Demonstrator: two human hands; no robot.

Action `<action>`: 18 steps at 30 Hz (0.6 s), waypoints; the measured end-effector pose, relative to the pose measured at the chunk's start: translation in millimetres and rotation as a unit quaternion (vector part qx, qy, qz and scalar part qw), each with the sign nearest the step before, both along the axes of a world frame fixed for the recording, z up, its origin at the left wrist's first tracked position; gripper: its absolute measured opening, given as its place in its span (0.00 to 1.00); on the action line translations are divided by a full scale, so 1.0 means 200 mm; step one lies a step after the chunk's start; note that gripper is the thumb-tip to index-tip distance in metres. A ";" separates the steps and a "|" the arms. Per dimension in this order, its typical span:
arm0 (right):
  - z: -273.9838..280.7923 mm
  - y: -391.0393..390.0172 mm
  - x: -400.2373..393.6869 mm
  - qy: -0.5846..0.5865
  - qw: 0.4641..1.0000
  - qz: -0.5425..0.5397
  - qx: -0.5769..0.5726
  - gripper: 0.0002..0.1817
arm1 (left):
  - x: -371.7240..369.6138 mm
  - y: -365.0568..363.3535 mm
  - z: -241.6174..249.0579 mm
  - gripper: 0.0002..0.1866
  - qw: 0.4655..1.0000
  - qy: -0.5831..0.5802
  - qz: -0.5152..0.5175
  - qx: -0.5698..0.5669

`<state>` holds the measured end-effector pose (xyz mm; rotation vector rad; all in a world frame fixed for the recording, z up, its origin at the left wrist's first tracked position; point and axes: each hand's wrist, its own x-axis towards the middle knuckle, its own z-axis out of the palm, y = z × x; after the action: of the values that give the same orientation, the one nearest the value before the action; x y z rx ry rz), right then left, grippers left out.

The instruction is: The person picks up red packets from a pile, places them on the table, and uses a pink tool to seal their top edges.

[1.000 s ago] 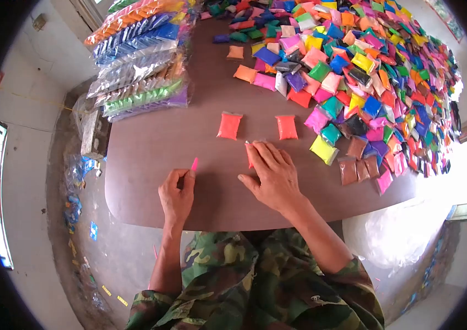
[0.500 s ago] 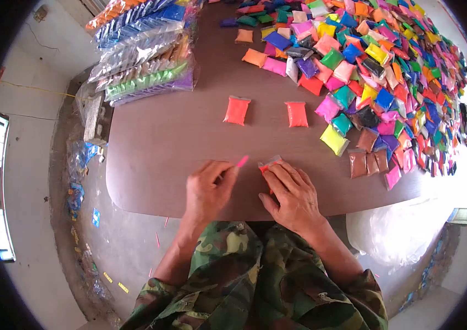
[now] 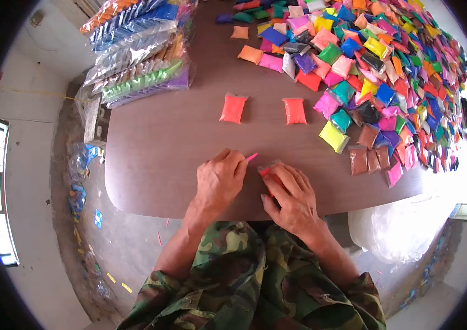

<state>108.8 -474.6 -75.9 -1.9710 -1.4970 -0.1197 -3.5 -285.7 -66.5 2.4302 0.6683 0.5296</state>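
Note:
My left hand (image 3: 221,179) is closed, pinching a small pink strip (image 3: 251,157) that sticks out to the right from its fingertips. Near the table's front edge my right hand (image 3: 293,193) lies over a red packet (image 3: 265,171), its fingers curled on it; most of that packet is hidden. The strip's tip is close to the packet's upper left corner, with a small gap. Farther back on the table lie two red packets, one on the left (image 3: 234,109) and one on the right (image 3: 294,111), apart from each other.
A large heap of small coloured packets (image 3: 376,82) covers the right side of the brown table (image 3: 156,148). Stacked clear bags of coloured packets (image 3: 145,66) stand at the back left. A white plastic bag (image 3: 404,228) is below the right edge.
My left hand has moved slightly right and up with the pink strip, closer to the packet under my right hand. The right hand has barely moved. The view has shifted a little.

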 end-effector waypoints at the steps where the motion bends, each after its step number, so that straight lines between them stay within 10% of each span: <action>1: 0.00 -0.01 -0.01 0.012 1.000 -0.004 0.004 0.24 | 0.01 -0.01 0.01 0.02 1.000 -0.012 -0.014 -0.011; 18: -0.02 -0.03 -0.01 -0.011 0.999 -0.049 0.013 0.23 | 0.18 -0.05 0.02 0.07 0.985 0.045 -0.153 0.061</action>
<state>107.0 -480.1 -80.6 -2.0277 -1.4069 -0.2029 33.5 -295.1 -62.5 2.6211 0.2945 0.3457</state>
